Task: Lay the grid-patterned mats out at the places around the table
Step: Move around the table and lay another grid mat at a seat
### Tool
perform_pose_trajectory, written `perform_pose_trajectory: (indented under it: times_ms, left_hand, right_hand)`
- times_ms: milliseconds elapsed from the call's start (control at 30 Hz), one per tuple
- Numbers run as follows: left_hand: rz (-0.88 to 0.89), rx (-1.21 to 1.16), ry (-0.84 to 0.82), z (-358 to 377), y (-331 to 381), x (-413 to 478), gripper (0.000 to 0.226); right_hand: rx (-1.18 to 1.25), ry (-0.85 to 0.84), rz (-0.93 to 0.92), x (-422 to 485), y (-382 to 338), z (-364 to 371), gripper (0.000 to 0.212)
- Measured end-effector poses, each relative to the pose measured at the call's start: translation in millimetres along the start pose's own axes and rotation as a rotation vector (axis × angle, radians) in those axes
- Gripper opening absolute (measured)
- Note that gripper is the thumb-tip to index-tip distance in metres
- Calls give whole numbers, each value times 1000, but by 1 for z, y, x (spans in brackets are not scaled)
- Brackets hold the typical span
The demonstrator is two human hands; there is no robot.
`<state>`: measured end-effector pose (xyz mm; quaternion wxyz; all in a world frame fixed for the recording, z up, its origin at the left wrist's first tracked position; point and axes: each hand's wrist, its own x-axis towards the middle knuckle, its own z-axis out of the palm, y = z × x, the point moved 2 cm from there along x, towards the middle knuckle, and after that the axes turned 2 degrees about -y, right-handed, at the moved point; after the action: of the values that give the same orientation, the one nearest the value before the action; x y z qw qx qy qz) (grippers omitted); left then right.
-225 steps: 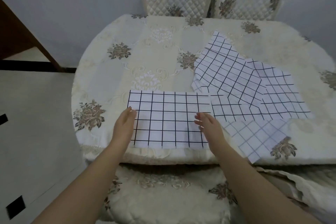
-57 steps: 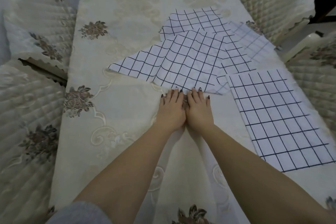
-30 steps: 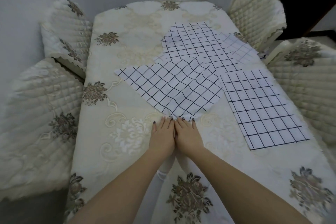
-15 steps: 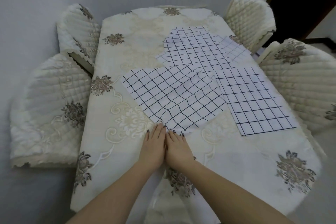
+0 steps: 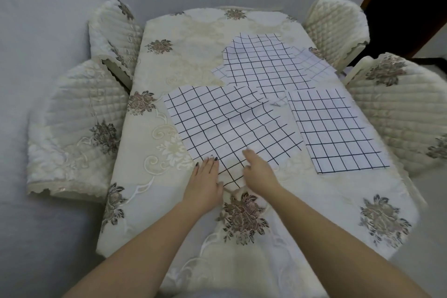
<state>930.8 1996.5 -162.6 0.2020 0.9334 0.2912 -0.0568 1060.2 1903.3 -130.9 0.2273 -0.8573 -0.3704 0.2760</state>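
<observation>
While both bare arms reach in from six o'clock, the long tabletop (image 5: 150,176) under its cream floral-embroidered cloth fills the middle of the view, running off toward twelve. Four cream quilted chair covers ring it: two at nine to ten o'clock (image 5: 79,128), two more at one to three (image 5: 396,113). Out past centre, toward one o'clock, lies a loose pile of white black-grid mats (image 5: 261,65), overlapping one another. At three o'clock a single grid-patterned mat (image 5: 336,128) lies flat and square near the right edge. And dead centre, the skewed grid-patterned mat (image 5: 227,126), rumpled, one corner pointing back toward six, its far right part lapping onto the pile. Left hand (image 5: 205,181) is flat, fingers spread slightly, dark nails showing, pressing the near left edge of that skewed mat. Right hand (image 5: 258,172) sits just beside it on the same corner, fingers extended forward and loose, nothing gripped; blurred, so finer contact I cannot tell.
</observation>
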Motion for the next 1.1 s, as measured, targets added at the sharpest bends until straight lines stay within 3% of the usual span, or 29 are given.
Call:
perform_pose_trajectory:
  times_ms: [200, 400, 1100]
  left_hand:
    - [13, 51, -93, 7, 39, 24, 72]
    - [-42, 105, -157, 22, 43, 33, 74]
    - [-64, 255, -149, 13, 5, 16, 76]
  right_hand:
    - [-351, -46, 62, 27, 66, -32, 60]
    - [-502, -111, 76, 32, 75, -24, 62]
    - [-476, -78, 104, -3, 64, 4, 65]
